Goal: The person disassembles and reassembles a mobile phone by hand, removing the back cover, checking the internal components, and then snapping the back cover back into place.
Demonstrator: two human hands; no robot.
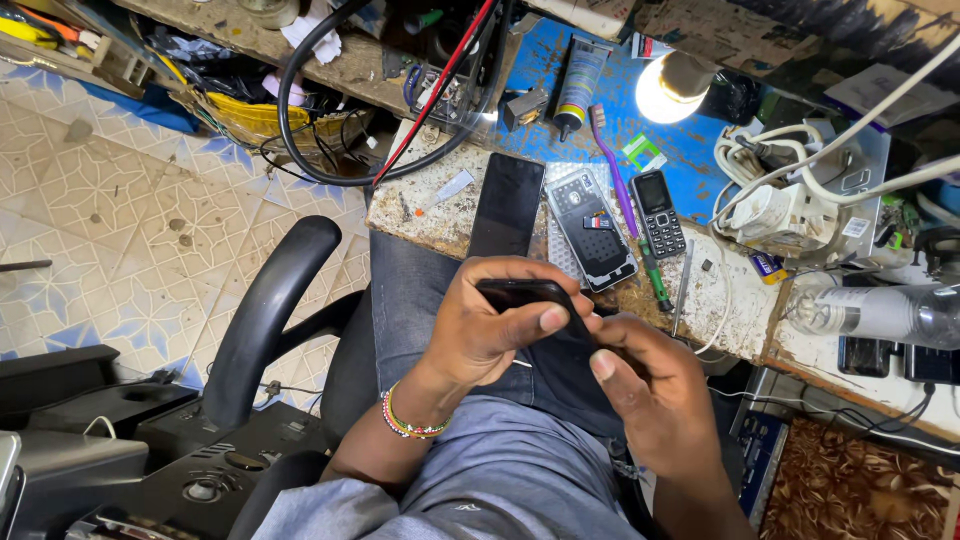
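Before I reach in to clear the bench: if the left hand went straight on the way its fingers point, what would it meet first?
Probably the right hand: the left hand, gripping the dark phone, points at it.
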